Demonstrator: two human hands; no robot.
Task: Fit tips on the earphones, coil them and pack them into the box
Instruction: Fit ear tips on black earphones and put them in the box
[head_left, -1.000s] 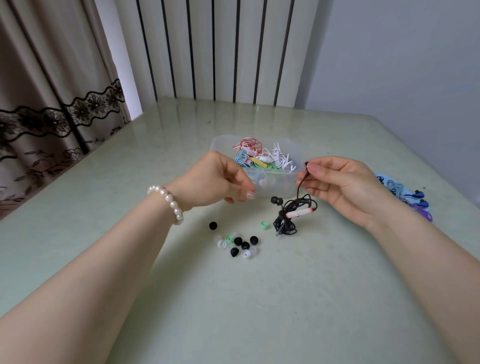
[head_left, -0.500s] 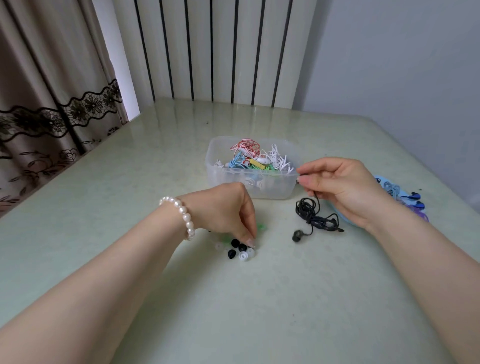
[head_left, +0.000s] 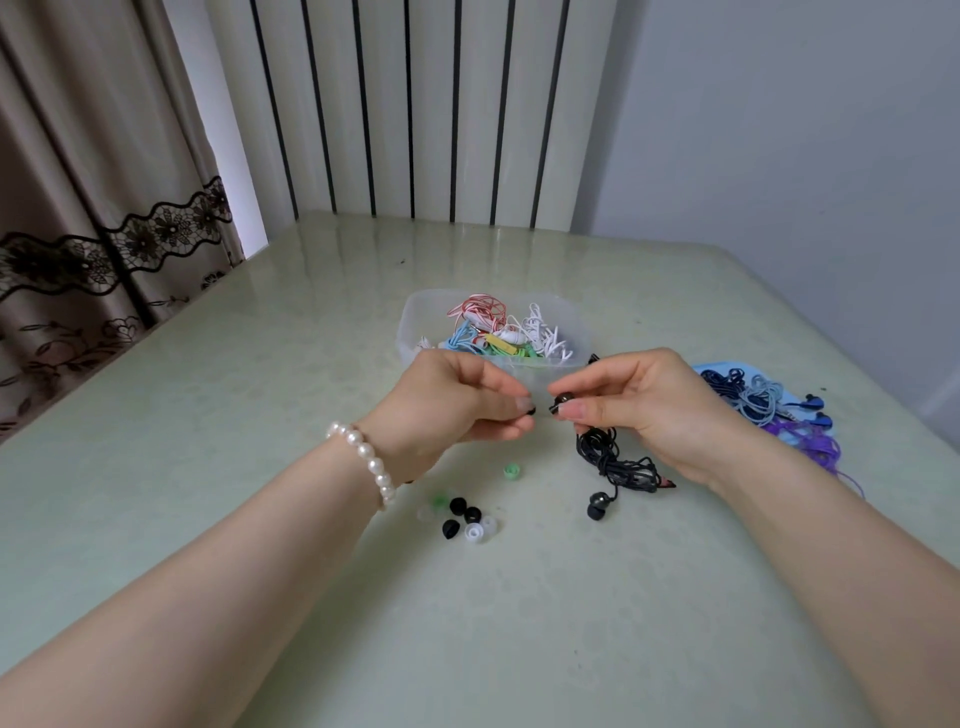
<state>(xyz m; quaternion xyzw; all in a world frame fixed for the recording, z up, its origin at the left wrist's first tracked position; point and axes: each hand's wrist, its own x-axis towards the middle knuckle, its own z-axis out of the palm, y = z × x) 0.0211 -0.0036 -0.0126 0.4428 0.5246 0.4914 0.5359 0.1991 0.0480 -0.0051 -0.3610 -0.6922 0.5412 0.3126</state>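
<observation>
Left hand (head_left: 457, 405): pinches black ear tip (head_left: 530, 411).
Right hand (head_left: 639, 400): pinches black earbud (head_left: 562, 401), just beside the tip.
Cable (head_left: 615, 460): hangs tangled below the right-hand pinch.

One camera only, on my head. Looks forward and down across desk (head_left: 519, 623) toward wall at 12 o'clock. Wide angle, edges bowed. Close: my forearms enter from 7 and 5 o'clock, my fingers (head_left: 571, 410) near centre. No second view to share.
</observation>
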